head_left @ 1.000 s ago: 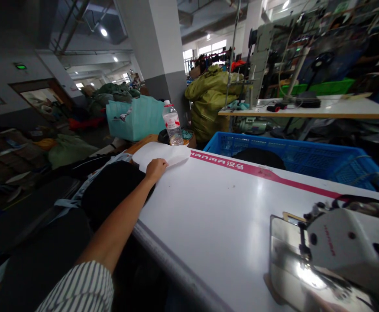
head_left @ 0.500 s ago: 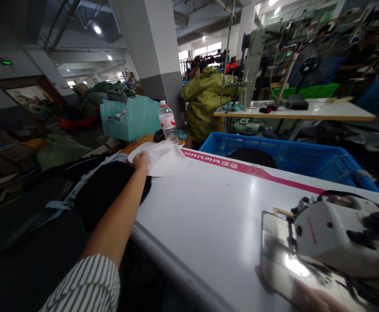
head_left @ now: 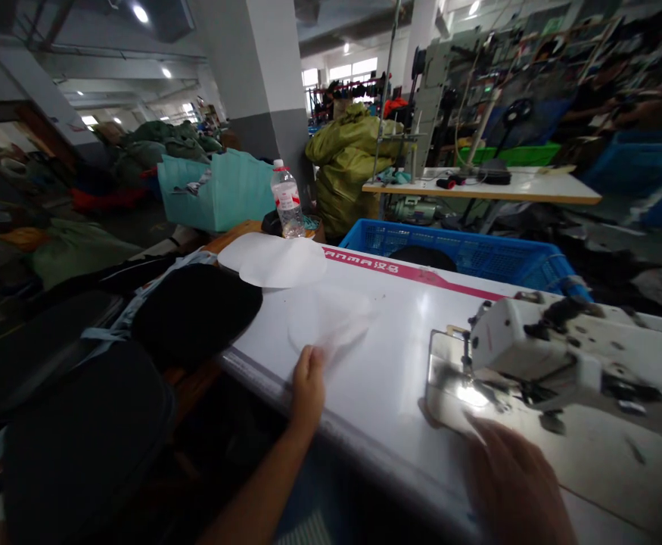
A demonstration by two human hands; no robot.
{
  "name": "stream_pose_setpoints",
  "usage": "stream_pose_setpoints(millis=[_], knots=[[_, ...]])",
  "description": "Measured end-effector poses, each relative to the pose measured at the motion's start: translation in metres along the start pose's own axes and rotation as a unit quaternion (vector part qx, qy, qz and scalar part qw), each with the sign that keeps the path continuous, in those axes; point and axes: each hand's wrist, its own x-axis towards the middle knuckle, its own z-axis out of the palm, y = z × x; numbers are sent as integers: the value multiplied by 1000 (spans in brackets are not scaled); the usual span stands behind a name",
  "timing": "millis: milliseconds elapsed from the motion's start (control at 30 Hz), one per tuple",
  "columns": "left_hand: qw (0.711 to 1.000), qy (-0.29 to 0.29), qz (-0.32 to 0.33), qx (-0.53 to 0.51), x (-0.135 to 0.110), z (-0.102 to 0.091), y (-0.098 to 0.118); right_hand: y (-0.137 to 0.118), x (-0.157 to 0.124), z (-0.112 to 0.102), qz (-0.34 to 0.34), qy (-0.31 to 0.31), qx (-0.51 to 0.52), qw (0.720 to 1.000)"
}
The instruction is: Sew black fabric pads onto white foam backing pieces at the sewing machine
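My left hand (head_left: 309, 384) is closed in a pinch on the near edge of a thin white sheet piece (head_left: 339, 314). The sheet is smeared by motion above the white tabletop (head_left: 387, 363). More white sheet pieces (head_left: 277, 261) with rounded edges lie at the far left of the tabletop. On the right, my right hand (head_left: 515, 477) is beside the metal plate of a sewing machine (head_left: 535, 348), whose lamp lights the plate. This hand is blurred, but its fingers look stretched out, with nothing visible in them.
Black rounded fabric pieces (head_left: 194, 314) lie at the table's left end. A plastic bottle (head_left: 287, 200) stands behind the white pieces. Beyond the far edge are a blue crate (head_left: 478, 261), a teal bag (head_left: 222, 189), olive sacks (head_left: 353, 159) and another worktable (head_left: 501, 189).
My left hand has drawn one white sheet from the far-left pieces toward me and to the right. More of my right hand now shows beside the machine. The view has shifted.
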Motion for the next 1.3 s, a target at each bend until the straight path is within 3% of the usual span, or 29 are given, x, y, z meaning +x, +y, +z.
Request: stream_pose_setpoints(millis=[100,167,233,300,400,467,567,633,733,833,933,1067,1133,1200,1267,1300], knots=[[989,-110,97,18,-56,-2,5,-42,10,-13,-34,15,19,999],[953,-203,209,80,-85,-5,9,-73,22,-19,-57,27,25,998],[916,-250,276,151,-101,-9,13,-97,33,-17,-91,14,26,995],[905,-259,290,176,-101,-19,14,-108,34,-7,-114,-39,9,993],[924,-211,265,177,-73,-55,4,-99,21,17,-126,-92,-34,987],[942,-130,221,216,-42,-95,-11,-84,11,34,-133,-77,-35,988],[935,-28,137,326,5,-162,-41,-66,5,50,-142,-81,0,987],[928,2,97,360,29,-197,-61,-61,7,53,-146,-89,17,985],[926,-5,67,371,55,-220,-85,-62,9,50,-143,-99,12,985],[933,-24,56,355,69,-226,-97,-64,8,48,-145,-101,8,984],[943,-26,52,327,77,-235,-95,-63,8,47,-147,-93,11,985],[951,55,41,302,70,-249,-76,-63,9,43,-143,-84,26,986],[948,113,44,295,45,-240,-60,-73,11,35,-116,-71,69,988],[950,126,74,277,3,-214,-43,-94,16,23,-48,-79,147,985],[961,65,162,215,-51,-173,-27,-122,22,10,48,-145,251,956],[961,12,202,188,-79,-150,-20,-136,26,5,87,-209,322,919]])
